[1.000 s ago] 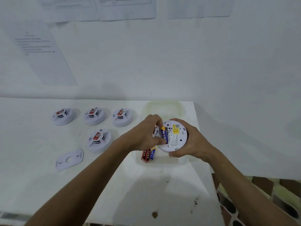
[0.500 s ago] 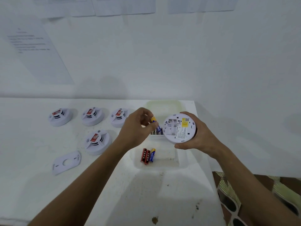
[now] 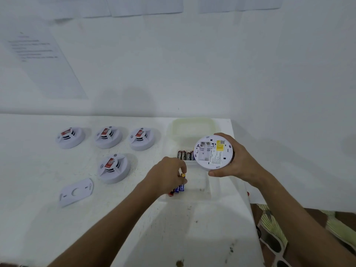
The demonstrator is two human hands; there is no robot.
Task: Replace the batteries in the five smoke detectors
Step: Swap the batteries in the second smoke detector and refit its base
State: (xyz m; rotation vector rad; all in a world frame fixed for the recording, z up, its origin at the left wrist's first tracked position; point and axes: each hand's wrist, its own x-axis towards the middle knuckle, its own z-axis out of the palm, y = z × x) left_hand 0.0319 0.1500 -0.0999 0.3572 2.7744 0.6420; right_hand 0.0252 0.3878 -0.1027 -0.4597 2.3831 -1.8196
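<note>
While four closed detectors (image 3: pixel 113 167) sit at 9-10 o'clock on counter (image 3: pixel 38 218), loose mounting plate (image 3: pixel 76 192) at 8, work is on fifth. Left hand (image 3: pixel 167 175): fingers pinched on blue battery (image 3: pixel 183 178) over near tray (image 3: pixel 200 191), beside discarded cells (image 3: pixel 176 190). Fresh batteries (image 3: pixel 185 155) at 12 of left hand, long axes running away from viewer. Right hand (image 3: pixel 237 160) clamps open detector (image 3: pixel 212 152), empty bay up, at 1-2 o'clock. Judgement: left hand nearer fresh cells.
</note>
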